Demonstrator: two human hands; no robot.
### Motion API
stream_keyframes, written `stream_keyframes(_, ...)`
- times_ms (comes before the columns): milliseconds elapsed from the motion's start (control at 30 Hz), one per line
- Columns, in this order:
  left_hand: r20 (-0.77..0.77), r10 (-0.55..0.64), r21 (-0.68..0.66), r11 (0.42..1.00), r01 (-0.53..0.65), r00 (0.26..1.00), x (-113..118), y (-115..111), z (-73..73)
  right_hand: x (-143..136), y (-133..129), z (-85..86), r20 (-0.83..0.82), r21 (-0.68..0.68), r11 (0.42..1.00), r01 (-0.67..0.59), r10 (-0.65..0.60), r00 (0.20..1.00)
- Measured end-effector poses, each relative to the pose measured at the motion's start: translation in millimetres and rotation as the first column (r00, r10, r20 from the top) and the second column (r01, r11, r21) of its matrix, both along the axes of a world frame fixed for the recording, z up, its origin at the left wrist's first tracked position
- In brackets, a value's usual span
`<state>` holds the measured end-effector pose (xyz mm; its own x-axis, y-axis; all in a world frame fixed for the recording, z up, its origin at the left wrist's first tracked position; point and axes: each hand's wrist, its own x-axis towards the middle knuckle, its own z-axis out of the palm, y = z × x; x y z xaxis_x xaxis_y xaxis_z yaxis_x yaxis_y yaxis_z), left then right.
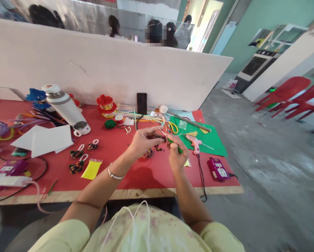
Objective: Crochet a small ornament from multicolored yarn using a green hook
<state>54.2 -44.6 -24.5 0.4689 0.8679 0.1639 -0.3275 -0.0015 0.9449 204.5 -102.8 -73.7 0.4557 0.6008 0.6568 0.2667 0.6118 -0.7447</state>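
Note:
Above the middle of the red table, my left hand pinches a small piece of dark multicoloured yarn work. My right hand is closed round the green handle of a crochet hook, its thin metal shaft pointing toward the yarn work. Whether the tip is inside a loop is too small to tell. Just below both hands lies a ball of multicoloured yarn, partly hidden by my left hand. Several finished-looking yarn pieces with white bead loops rest to the left, near a yellow packet.
A white flask and a small cup stand at left behind white sheets. On the right are a pink glue gun on green sheet, its cord, and a purple power box. A phone leans against the white partition.

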Motion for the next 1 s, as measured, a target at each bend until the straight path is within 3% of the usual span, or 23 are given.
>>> stream_keyframes(167, 0.018, -0.005, -0.087, 0.996, 0.007, 1.0, -3, 3, 0.0, 8, 2, 1.4, 0.03, 0.013, 0.997, -0.081, 0.08, 0.996)
stream_keyframes(300, 0.018, 0.104, 0.027, 0.994, -0.104, 0.994, -3, 2, -2.0, 10, 0, 5.6, 0.058, -0.098, 0.99, -0.099, 0.105, 0.993)
stream_keyframes(400, -0.036, 0.163, 0.116, 0.981, -0.158, 0.986, -2, -1, -3.2, 6, -3, 10.6, 0.117, -0.1, 0.995, -0.029, 0.041, 0.992)
stream_keyframes(533, -0.091, 0.255, 0.169, 0.957, -0.238, 0.963, 0, -8, -1.1, -4, -3, 13.3, 0.229, 0.035, 0.994, 0.104, -0.109, 0.967)
stream_keyframes(600, -0.041, 0.228, 0.111, 0.969, -0.222, 0.973, 0, -9, 0.7, -9, -1, 12.1, 0.235, 0.092, 0.985, 0.144, -0.162, 0.959)
stream_keyframes(667, 0.038, 0.136, -0.01, 0.991, -0.136, 0.99, -1, -8, 2.0, -13, 1, 10.7, 0.165, 0.101, 0.984, 0.15, -0.165, 0.972)
stream_keyframes(800, 0.119, -0.013, -0.211, 0.977, 0.038, 0.993, -8, -2, 3.3, -14, 5, 9.8, -0.144, -0.047, 0.999, 0.001, -0.007, 0.99)
stream_keyframes(900, 0.131, -0.019, -0.236, 0.97, 0.05, 0.991, -13, 0, 5.9, -9, 8, 9.5, -0.336, -0.096, 0.978, -0.184, 0.142, 0.931)
stream_keyframes(1000, 0.141, -0.032, -0.235, 0.97, 0.065, 0.989, -15, 1, 10.9, 0, 10, 10.0, -0.376, -0.063, 0.948, -0.313, 0.268, 0.887)
